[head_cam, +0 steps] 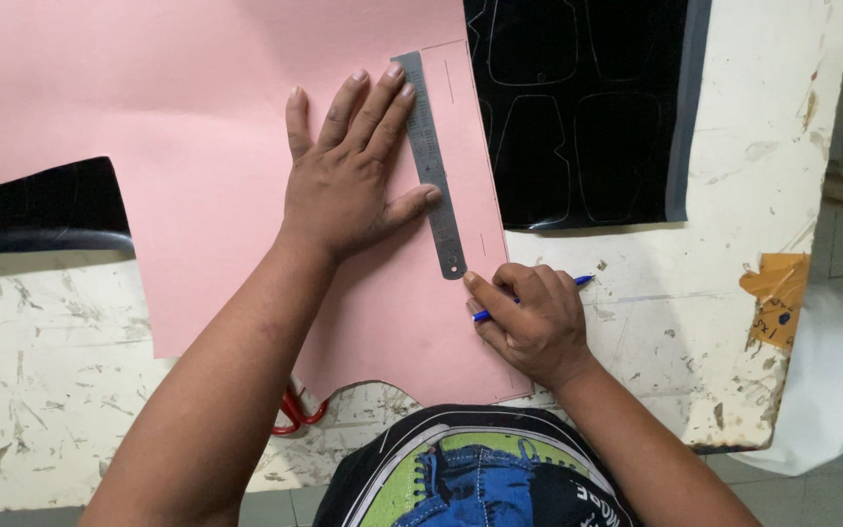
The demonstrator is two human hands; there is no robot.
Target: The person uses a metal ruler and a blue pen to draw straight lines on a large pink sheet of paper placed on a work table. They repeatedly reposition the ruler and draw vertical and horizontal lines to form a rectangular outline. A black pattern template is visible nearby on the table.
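Scarred white table (60,332): left hand (348,176) flat on ruler (433,161), right hand (529,317) gripping pen (578,282).

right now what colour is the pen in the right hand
Blue; the pen shows in the head view, gripped by the right hand.

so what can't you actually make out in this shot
Head view only:
- Red scissors: mostly hidden under the pink sheet and the left forearm; only the red loops show.
- Pen tip: covered by the right hand, so whether it touches the sheet is unclear.
- Steel ruler: markings too small to read; its left edge sits under the left hand fingers.
- Black sheet: cut off by the top edge.
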